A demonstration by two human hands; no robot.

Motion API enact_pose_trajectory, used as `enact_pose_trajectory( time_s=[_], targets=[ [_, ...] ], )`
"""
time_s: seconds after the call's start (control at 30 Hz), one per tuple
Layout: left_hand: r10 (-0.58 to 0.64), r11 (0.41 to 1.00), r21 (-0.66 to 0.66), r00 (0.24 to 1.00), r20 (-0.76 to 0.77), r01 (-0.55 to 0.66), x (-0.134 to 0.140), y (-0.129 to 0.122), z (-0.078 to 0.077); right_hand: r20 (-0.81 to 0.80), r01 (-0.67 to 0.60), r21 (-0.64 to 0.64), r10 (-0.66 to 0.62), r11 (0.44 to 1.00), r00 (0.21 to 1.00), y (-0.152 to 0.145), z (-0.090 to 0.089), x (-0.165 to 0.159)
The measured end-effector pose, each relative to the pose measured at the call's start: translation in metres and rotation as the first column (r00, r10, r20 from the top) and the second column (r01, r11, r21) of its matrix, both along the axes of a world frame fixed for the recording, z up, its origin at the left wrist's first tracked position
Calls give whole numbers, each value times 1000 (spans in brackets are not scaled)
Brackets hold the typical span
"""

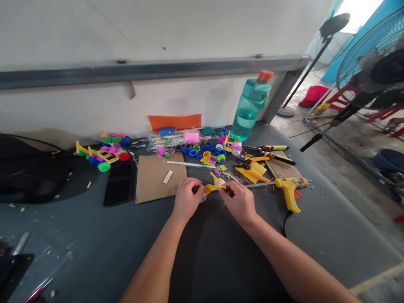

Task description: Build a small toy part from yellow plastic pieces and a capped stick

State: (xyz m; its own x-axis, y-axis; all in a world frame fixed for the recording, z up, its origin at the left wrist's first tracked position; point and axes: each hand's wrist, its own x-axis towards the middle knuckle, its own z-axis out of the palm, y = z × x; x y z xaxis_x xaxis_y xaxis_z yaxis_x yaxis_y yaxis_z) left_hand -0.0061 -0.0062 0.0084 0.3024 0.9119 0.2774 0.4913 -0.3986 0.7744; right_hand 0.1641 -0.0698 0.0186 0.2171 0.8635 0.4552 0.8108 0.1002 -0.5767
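Observation:
My left hand and my right hand are close together over the dark table. Their fingertips pinch a small yellow strip from either side. A white piece sits at its right end, and its exact kind is too small to tell. Beneath my left fingers is a small round clear or pale item. Beyond the hands lie several bottle caps in blue, yellow, green and purple. A yellow glue gun rests to the right of my right hand, beside yellow scraps.
A cardboard sheet with a small wooden piece and a black phone lie left of the hands. Colourful assembled pieces stand behind the phone. A teal bottle stands at the back right, near pliers. A fan stands beyond the table.

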Motion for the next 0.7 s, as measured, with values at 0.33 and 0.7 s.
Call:
enact_pose_trajectory(
  time_s=[0.33,0.7],
  targets=[
    [19,999,46,999,-38,-17,0,-1,-1,-69,11,-22,-12,1000,998,0,-2,0],
    [12,998,70,998,-64,-7,1,-2,0,-129,30,-83,-41,996,991,0,-2,1]
  ],
)
